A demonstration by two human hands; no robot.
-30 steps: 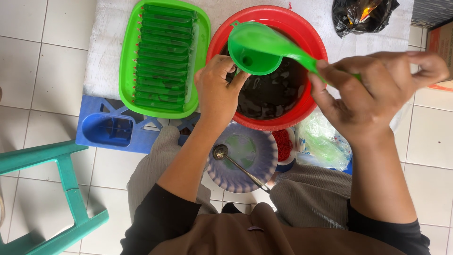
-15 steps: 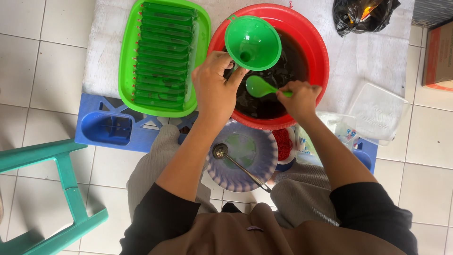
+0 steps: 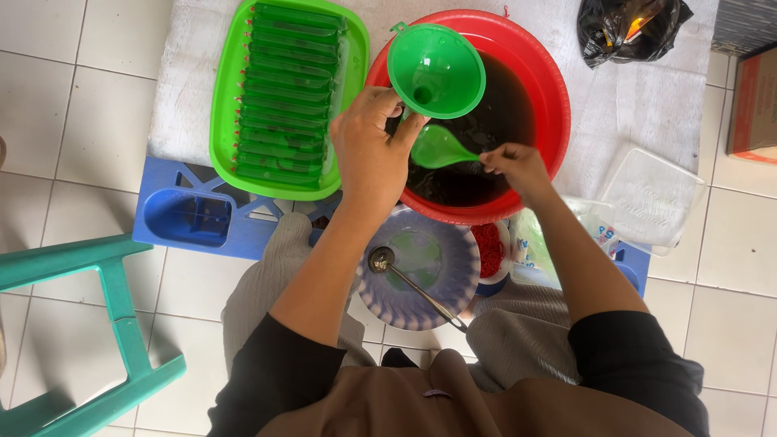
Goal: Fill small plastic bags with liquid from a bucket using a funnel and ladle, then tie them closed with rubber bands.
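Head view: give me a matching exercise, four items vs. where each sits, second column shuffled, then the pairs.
Things:
1. green funnel
2. green ladle
3. metal spoon
4. black plastic bag

Places:
A. lying across the patterned plate near the lap
B. in the right hand, over the dark liquid
C. far right, beyond the red basin
D. in the left hand, above the basin's near-left side

Pairs: 1-D, 2-B, 3-A, 4-C
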